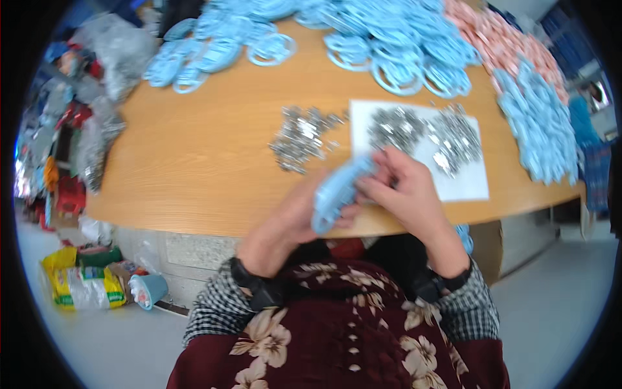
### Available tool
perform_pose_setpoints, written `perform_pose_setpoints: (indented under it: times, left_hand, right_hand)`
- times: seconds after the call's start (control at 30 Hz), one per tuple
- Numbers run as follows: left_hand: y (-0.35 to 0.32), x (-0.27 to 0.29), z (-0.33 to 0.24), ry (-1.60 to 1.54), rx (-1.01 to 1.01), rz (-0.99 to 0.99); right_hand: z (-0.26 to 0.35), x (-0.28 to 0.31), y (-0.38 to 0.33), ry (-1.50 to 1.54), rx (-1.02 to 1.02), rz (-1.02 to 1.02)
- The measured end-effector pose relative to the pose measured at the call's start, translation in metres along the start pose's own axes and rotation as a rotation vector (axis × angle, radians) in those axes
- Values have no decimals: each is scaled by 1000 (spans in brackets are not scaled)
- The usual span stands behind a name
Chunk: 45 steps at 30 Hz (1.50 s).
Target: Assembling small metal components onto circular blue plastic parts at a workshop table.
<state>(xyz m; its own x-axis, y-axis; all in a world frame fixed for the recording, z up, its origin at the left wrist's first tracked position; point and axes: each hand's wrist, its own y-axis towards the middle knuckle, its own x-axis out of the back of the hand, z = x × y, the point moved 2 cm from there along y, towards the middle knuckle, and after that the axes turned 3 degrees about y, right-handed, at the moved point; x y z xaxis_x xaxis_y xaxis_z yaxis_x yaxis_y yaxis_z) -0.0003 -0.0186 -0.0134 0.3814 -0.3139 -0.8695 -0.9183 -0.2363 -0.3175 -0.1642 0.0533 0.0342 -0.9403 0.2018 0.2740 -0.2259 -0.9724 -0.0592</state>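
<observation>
A light-blue plastic piece point(338, 194), long and blurred by motion, is tilted over the table's near edge. My left hand point(295, 211) is wrapped round its lower side. At the piece's upper end, my right hand point(408, 188) has thumb and fingers pinched together; whatever lies between them is too small and blurred to make out. Just beyond the right hand, two heaps of small shiny metal parts, one on the left point(396, 128) and one on the right point(453, 139), lie on a white sheet point(418, 168). Another metal heap point(301, 137) rests on bare wood beyond the left hand.
Light-blue oval plastic pieces point(395, 48) are piled along the far side of the wooden table point(194, 149). Pink pieces point(512, 42) and more blue ones point(538, 123) cover its right end. Plastic bags point(116, 48) stand at left; a small blue bucket point(149, 290) is on the floor.
</observation>
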Motion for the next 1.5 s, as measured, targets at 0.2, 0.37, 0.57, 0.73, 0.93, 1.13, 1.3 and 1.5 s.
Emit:
perform_pose_setpoints:
  times: [0.2,0.37,0.57,0.73,0.93,1.13,1.3,1.5]
  left_hand:
    - [17,-1,14,143,122,144]
    - [6,-14,0,304,-14,-54]
    - [19,13,-24,1205,-394,-367]
    - [5,7,-27,1310,-349,-439]
    - [7,8,-19,1026,-357,-334]
    - [-4,7,-14,1175,-484,-356]
    - [-2,5,-13,1228,-563,-422]
    - [-3,4,-17,1233,-534,-436]
  right_hand:
    - [-22,26,-8,130,-209,58]
    - [-28,19,-9,204,-99,24]
    - [-26,78,-23,39,-107,-155]
    - [-35,117,-23,-74,-23,-322]
    - [-60,110,-20,-345,15,-303]
    - [-37,80,-5,-330,-1,-168]
    - [-30,66,1,-337,48,-139]
    - [-28,71,-7,-271,-2,-157]
